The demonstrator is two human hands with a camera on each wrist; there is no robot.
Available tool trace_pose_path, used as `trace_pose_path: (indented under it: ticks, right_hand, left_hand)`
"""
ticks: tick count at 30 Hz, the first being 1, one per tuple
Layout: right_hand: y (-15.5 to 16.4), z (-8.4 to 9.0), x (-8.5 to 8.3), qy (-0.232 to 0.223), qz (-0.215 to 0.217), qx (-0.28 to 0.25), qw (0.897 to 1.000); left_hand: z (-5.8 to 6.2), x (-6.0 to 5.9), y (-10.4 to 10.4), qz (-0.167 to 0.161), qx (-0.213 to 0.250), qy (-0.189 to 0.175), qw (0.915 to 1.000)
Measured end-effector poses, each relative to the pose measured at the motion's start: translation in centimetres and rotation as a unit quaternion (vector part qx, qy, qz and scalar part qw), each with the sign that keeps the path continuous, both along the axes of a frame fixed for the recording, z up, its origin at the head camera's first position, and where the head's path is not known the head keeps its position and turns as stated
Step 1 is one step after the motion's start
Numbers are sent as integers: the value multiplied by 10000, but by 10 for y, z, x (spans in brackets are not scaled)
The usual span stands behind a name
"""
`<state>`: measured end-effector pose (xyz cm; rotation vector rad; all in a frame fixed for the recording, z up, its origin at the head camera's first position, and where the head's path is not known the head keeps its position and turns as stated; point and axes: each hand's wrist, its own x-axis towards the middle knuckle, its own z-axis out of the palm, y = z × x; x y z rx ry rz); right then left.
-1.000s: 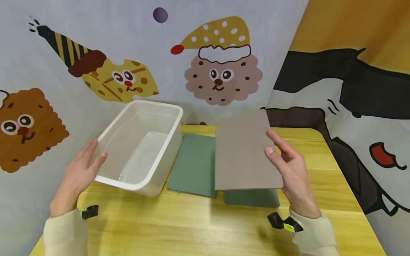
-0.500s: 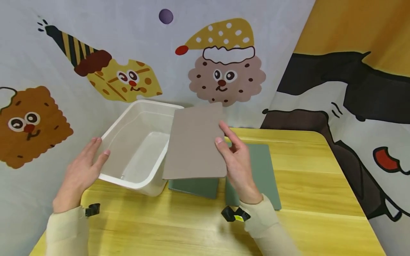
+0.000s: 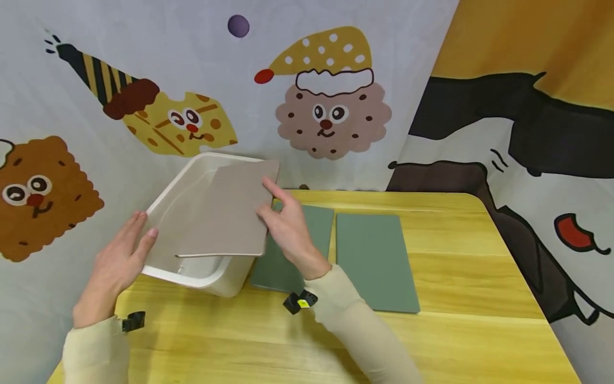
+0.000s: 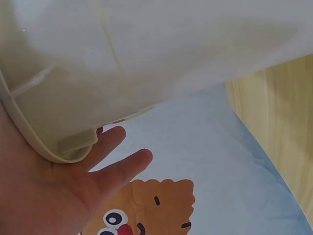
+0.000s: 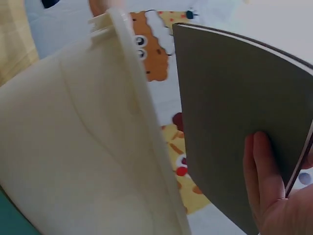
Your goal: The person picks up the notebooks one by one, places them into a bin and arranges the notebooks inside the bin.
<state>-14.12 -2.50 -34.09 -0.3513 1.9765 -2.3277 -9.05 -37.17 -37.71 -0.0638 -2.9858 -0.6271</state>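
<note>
Taupe notebook (image 3: 223,210) now hangs flat over the open mouth of the white plastic bin (image 3: 218,276), where half a second ago it was only at the bin's right rim and a second ago it was over the green notebooks further right. The right hand (image 3: 288,229) grips it at its right edge, thumb on the top cover and fingers (image 5: 261,176) curled underneath, as the right wrist view shows beside the bin's rim. The yellow wooden table (image 3: 460,325) runs wide to the right and toward the person, with open surface there; its far edge meets the cartoon-printed backdrop (image 3: 331,101) just behind the bin, and the left side is tight against the same cloth. The bin sits at the table's left rear, tipped slightly; the left hand (image 3: 117,266) has not moved, its straight, relaxed fingers pressed against the bin's left wall under the rim. Two green notebooks (image 3: 374,261) lie flat side by side just right of the bin, now fully uncovered. No readable writing or brand shows on any cover or on the bin.
</note>
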Motion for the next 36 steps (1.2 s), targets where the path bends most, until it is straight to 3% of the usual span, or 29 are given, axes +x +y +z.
trace_pose_path:
  ticks: [6,11,15,24,36]
  right_hand:
    - [-30,5,-11,65,102,1118,9937]
    - [-49,5,-17,372,539,2013,9773]
    - [-58,2,-21,323,816,2399,9668]
    - [-79,0,-28,229,934,2707,9579]
    - [-97,-2,-34,150,981,2413,9654]
  left_hand:
    - [-1,0,1,13,39,47,10000]
    - [0,4,1,126,89,164,9997]
    - [1,4,5,178,40,165,9997]
    - [1,-2,13,159,39,129,9998]
    - [1,0,9,184,74,127,9997]
